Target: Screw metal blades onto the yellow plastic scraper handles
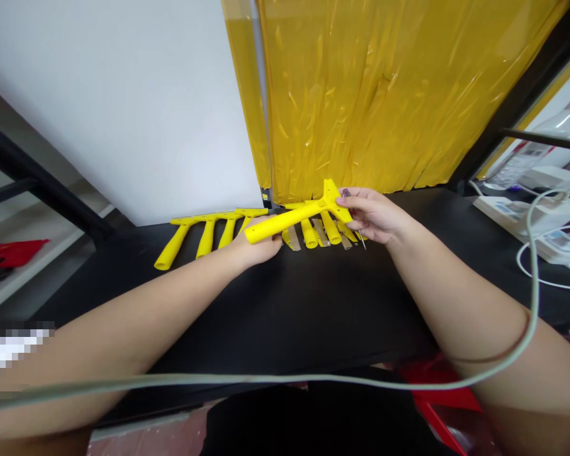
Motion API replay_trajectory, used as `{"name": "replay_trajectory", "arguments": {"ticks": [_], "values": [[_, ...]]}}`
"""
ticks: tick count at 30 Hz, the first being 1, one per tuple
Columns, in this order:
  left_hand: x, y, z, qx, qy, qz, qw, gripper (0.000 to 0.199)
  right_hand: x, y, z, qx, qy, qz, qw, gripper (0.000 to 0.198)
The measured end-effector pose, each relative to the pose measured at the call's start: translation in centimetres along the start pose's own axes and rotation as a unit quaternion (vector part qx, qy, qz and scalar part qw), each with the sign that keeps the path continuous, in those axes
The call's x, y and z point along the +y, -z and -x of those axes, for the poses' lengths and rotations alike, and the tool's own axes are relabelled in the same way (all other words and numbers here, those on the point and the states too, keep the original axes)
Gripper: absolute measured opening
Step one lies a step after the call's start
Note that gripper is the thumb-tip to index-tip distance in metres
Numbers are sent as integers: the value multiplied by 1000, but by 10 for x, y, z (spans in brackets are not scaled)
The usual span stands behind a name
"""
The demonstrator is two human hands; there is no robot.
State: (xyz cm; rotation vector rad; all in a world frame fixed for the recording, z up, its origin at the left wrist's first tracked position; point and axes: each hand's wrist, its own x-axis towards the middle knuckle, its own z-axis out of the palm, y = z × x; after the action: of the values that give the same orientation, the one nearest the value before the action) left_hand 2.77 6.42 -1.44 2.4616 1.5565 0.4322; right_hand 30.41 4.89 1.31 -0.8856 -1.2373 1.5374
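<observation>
A yellow plastic T-shaped scraper handle (pixel 289 221) is raised above the black tabletop, its wide head towards the right. My right hand (pixel 373 214) is closed on that head, fingers and thumb pinching its edge. It also has a slim screwdriver (pixel 363 239) in it, with the thin metal shaft pointing down. My left hand (pixel 262 246) is under the handle's round end, and its fingers are mostly hidden, so its grip is unclear. Behind it, several like handles (pixel 206 237) lie in a row at left. More handles (pixel 331 227) and flat metal-looking pieces (pixel 292 240) lie between my hands.
A white panel (pixel 147 107) and a yellow film-covered panel (pixel 370 95) stand at the back. White devices (pixel 560 244) with cables and a plastic bottle (pixel 527 149) are at right. A pale cable (pixel 313 379) crosses the near foreground over my right forearm. Black frame bars (pixel 28 171) rise at left.
</observation>
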Motion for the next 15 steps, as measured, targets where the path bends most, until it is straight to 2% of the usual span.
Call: {"name": "replay_trajectory", "arguments": {"ticks": [4, 8, 15], "values": [[5, -9, 2, -20, 67, 8, 998, 18, 0, 3, -1, -5, 1, 4, 1000, 31], [4, -16, -8, -1, 98, 25, 995, 14, 0, 6, -1, -8, -1, 12, 1000, 27], [-1, -26, -27, 13, 83, 81, 993, 7, 0, 7, -2, -3, -1, 13, 1000, 26]]}}
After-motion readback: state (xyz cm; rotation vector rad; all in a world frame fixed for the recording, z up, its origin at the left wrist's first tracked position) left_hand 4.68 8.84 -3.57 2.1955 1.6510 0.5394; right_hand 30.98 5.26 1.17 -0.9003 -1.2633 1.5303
